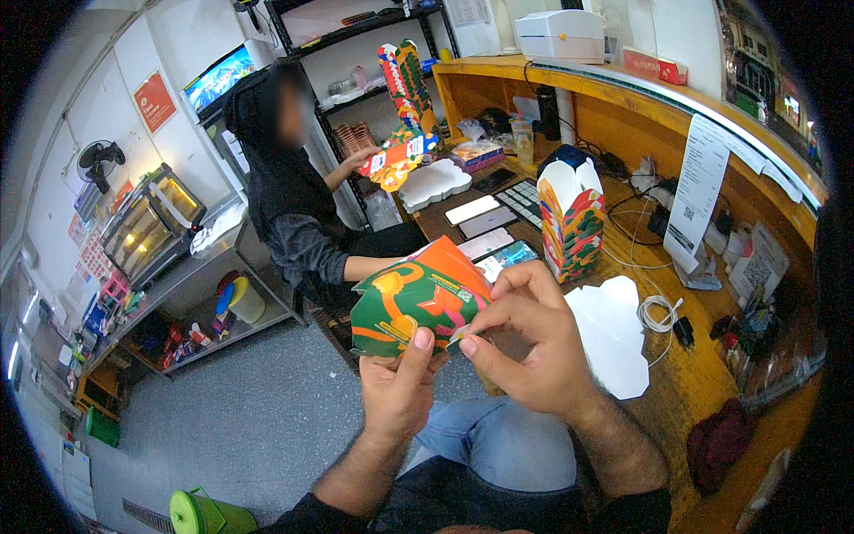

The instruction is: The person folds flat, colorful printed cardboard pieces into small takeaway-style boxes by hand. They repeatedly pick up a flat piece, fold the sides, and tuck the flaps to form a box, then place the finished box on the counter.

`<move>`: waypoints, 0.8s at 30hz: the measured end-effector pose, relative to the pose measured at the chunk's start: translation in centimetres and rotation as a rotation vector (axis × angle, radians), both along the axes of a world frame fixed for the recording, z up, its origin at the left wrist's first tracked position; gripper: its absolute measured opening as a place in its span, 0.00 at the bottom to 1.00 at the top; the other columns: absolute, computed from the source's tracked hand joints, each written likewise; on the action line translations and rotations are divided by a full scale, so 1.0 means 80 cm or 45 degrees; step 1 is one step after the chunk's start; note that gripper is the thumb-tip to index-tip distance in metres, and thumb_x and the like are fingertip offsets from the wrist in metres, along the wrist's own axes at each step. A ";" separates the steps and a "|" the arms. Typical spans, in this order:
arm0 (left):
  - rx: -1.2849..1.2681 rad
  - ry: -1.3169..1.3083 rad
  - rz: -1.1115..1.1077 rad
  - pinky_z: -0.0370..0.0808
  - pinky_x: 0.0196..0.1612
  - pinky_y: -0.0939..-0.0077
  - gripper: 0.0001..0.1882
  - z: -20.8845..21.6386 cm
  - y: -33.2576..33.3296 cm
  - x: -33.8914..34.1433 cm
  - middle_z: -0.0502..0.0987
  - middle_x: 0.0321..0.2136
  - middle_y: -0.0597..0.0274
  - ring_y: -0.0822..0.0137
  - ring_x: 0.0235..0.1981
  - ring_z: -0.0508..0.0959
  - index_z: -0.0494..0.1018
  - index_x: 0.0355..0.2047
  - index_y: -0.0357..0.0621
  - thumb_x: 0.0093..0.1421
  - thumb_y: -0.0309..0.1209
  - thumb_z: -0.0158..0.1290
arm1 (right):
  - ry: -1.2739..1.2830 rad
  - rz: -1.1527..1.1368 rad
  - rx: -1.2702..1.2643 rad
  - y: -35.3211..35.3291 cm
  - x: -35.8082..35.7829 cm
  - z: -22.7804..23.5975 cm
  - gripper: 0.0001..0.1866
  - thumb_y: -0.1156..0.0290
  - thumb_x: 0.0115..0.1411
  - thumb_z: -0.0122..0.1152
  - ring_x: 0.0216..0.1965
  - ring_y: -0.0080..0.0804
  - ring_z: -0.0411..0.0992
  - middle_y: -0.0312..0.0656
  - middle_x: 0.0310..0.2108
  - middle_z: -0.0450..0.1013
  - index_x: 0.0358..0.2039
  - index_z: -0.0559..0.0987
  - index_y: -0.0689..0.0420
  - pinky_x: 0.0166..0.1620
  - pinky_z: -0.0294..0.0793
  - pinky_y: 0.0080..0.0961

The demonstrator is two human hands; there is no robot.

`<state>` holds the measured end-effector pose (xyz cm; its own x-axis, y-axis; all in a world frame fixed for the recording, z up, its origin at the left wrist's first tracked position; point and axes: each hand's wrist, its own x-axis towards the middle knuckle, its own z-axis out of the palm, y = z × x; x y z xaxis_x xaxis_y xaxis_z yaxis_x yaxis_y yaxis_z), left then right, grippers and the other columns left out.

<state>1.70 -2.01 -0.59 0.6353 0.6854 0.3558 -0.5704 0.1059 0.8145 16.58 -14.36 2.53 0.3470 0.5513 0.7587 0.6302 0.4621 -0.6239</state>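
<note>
In the middle of the frame, both hands hold a flat, unfolded carton blank [418,303] printed in green, orange and red. The left hand [398,384] grips it from below, thumb pressed against the lower edge of its printed face and the fingers hidden behind it. The right hand [525,343] comes in from the right, thumb and forefinger pinched on the blank's lower right corner, the other fingers curled above it. The blank lies above the left hand and to the left of the right one, held over the lap in front of the wooden desk [703,383].

To the right, on the desk, a folded-up carton [571,222] of the same print stands upright, with white flat blanks [614,334] just below it. In the upper middle, another person's hand [363,158] holds a similar carton [398,158].
</note>
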 end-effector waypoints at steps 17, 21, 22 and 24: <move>-0.068 -0.155 -0.058 0.72 0.71 0.50 0.30 0.010 -0.026 0.009 0.75 0.65 0.48 0.51 0.65 0.78 0.62 0.71 0.37 0.74 0.35 0.56 | 0.034 -0.064 -0.041 -0.007 -0.002 -0.002 0.08 0.73 0.56 0.76 0.53 0.36 0.70 0.45 0.48 0.67 0.32 0.84 0.58 0.59 0.72 0.34; 0.014 -0.159 -0.039 0.72 0.71 0.49 0.29 -0.001 -0.022 0.010 0.74 0.65 0.49 0.52 0.66 0.77 0.62 0.71 0.38 0.75 0.35 0.54 | 0.158 -0.022 -0.021 -0.005 -0.006 -0.003 0.07 0.75 0.55 0.75 0.51 0.36 0.71 0.46 0.46 0.67 0.32 0.83 0.59 0.54 0.74 0.31; 0.019 -0.170 -0.042 0.72 0.71 0.49 0.28 -0.002 -0.022 0.011 0.74 0.66 0.49 0.52 0.66 0.77 0.62 0.71 0.38 0.76 0.36 0.53 | 0.150 -0.028 -0.022 -0.006 -0.006 -0.002 0.07 0.76 0.55 0.75 0.51 0.36 0.71 0.46 0.46 0.67 0.32 0.83 0.59 0.53 0.74 0.30; 0.012 -0.187 -0.077 0.72 0.71 0.49 0.28 -0.001 -0.021 0.011 0.74 0.66 0.50 0.52 0.66 0.77 0.61 0.71 0.39 0.76 0.36 0.53 | 0.031 -0.078 -0.010 -0.010 -0.005 0.003 0.07 0.76 0.55 0.74 0.50 0.36 0.71 0.46 0.46 0.67 0.33 0.83 0.60 0.52 0.75 0.29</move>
